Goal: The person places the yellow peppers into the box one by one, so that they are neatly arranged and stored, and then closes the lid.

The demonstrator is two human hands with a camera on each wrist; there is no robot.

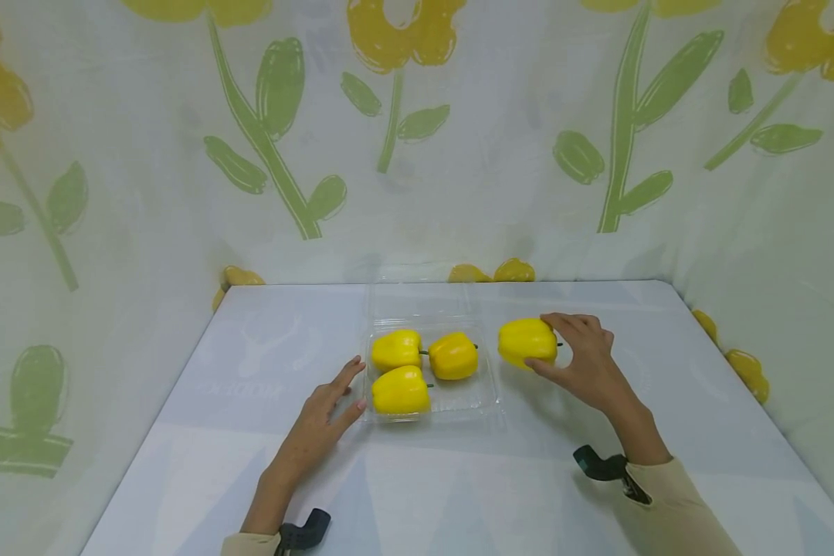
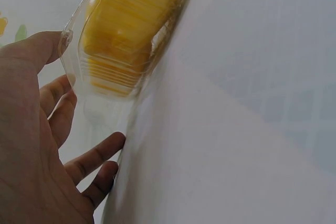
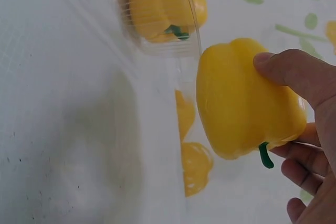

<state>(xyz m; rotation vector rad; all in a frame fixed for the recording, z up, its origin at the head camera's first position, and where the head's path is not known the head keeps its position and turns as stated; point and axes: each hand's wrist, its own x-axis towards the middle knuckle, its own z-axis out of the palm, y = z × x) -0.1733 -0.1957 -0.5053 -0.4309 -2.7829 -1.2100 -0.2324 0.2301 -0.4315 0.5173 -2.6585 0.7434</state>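
Observation:
My right hand (image 1: 584,359) holds a yellow bell pepper (image 1: 526,341) between thumb and fingers, just right of a clear plastic clamshell box (image 1: 459,398). In the right wrist view the held pepper (image 3: 244,98) shows a short green stem and hangs above the table. Three more yellow peppers lie in the box: one at back left (image 1: 396,350), one at front left (image 1: 400,391) and one at the right (image 1: 453,356). My left hand (image 1: 317,421) is at the box's left side with fingers spread; in the left wrist view its thumb (image 2: 47,48) touches the clear rim.
The box's clear lid (image 1: 420,300) stands folded back behind it, toward the table's far edge. A white table (image 1: 201,432) carries everything. Behind and beside it hangs a flower-printed cloth (image 1: 472,177).

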